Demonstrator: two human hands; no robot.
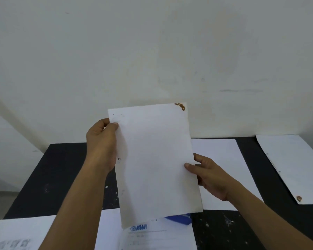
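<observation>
I hold a blank white sheet of paper (155, 159) upright above a black table (61, 177). It has a brown stain at its top right corner and small punch holes along its left edge. My left hand (101, 143) pinches the sheet near its upper left edge, thumb in front. My right hand (208, 174) pinches the right edge lower down, thumb on the front face and fingers behind.
More white sheets lie on the table: one behind the held sheet (222, 165), one at the far right (293, 165) with a brown stain, printed pages at the near edge (152, 235) with a blue "APPROVED" stamp. A blue object (179, 219) peeks out below. A white wall stands behind.
</observation>
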